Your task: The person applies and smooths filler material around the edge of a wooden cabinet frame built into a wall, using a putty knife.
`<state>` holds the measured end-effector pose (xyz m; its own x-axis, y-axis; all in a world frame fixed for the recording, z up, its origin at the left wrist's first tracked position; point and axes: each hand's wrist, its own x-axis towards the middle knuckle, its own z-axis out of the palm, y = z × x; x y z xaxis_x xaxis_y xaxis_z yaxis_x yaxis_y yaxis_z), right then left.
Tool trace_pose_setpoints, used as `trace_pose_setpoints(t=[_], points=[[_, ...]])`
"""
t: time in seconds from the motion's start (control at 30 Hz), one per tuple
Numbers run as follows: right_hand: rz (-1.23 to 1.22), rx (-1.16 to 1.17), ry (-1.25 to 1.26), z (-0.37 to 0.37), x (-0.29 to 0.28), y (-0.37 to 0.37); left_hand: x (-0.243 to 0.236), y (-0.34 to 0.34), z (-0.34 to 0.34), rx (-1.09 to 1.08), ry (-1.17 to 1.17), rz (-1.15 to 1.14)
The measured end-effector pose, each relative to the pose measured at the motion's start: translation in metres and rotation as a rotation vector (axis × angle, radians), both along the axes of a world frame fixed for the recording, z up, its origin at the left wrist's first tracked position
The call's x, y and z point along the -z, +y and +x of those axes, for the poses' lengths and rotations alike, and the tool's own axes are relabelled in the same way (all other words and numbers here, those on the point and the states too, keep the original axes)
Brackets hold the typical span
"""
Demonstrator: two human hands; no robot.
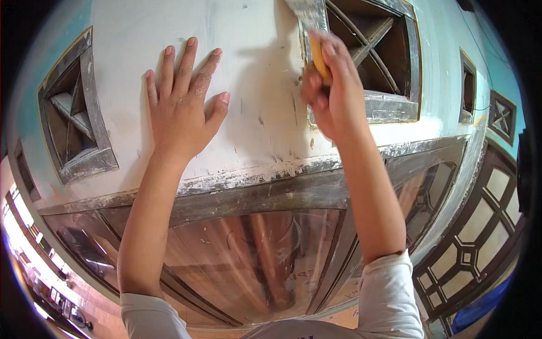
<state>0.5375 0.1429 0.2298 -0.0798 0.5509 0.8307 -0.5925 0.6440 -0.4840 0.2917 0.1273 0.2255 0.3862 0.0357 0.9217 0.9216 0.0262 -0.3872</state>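
Patchy white wall (248, 34), wood-framed vent (372, 42) upper R. L hand (183, 107) flat on wall, fingers apart; R hand (343, 90) clamped on yellow-handled scraper (320, 57), blade (309, 14) at vent's L edge, contact unclear. Prob. scraping alongside vent; next stroke likely needs blade low-angle, steady pressure.

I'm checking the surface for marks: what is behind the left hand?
Pale wall shows around the left hand and between its spread fingers. The patch directly behind the hand is covered, so any marks there cannot be seen.
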Motion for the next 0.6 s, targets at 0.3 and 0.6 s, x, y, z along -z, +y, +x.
trace_pose_setpoints(t=[0.3,0.6], points=[[0.079,0.005,-0.057,0.000,-0.033,0.010,0.006,0.004,0.001,0.051,0.009,-0.003],[-0.152,0.069,-0.291,0.006,0.202,-0.033,0.083,-0.009,-0.006,0.018,-0.038,-0.186]])
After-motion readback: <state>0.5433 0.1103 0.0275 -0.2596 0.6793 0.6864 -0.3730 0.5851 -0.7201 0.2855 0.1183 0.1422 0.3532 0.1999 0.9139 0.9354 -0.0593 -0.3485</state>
